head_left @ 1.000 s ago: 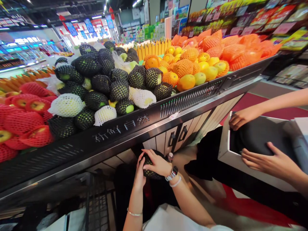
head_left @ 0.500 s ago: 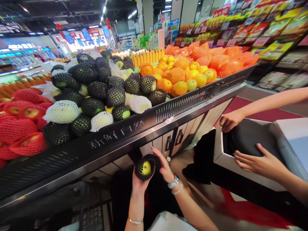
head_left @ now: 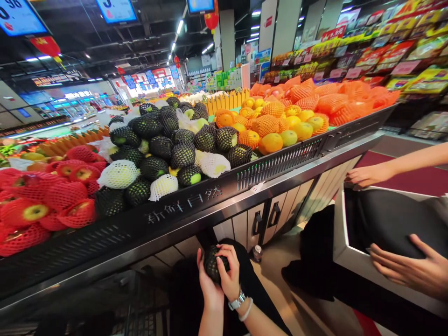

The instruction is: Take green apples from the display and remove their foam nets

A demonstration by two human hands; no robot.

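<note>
Low in the middle of the view, both my hands hold one round fruit in a black foam net (head_left: 212, 264). My left hand (head_left: 209, 290) cups it from below and behind. My right hand (head_left: 231, 279), with a watch and a bracelet at the wrist, curls its fingers over the front of it. The fruit sits just under the front edge of the dark display stand (head_left: 196, 205). On the stand above lies a heap of the same black-netted fruit (head_left: 164, 140), with a few in white nets (head_left: 119, 173).
Red-netted apples (head_left: 52, 196) lie at the left, orange-netted fruit (head_left: 273, 126) at the right. Another person's two hands (head_left: 413, 270) reach from the right into a white box (head_left: 345, 252) of black material. A small bottle (head_left: 257, 253) stands on the floor. A wire cart (head_left: 140, 303) is bottom left.
My right hand has closed back over the netted fruit, which now sits lower and hides its yellow-green opening. The view has tilted up. The other person's hands have shifted right.
</note>
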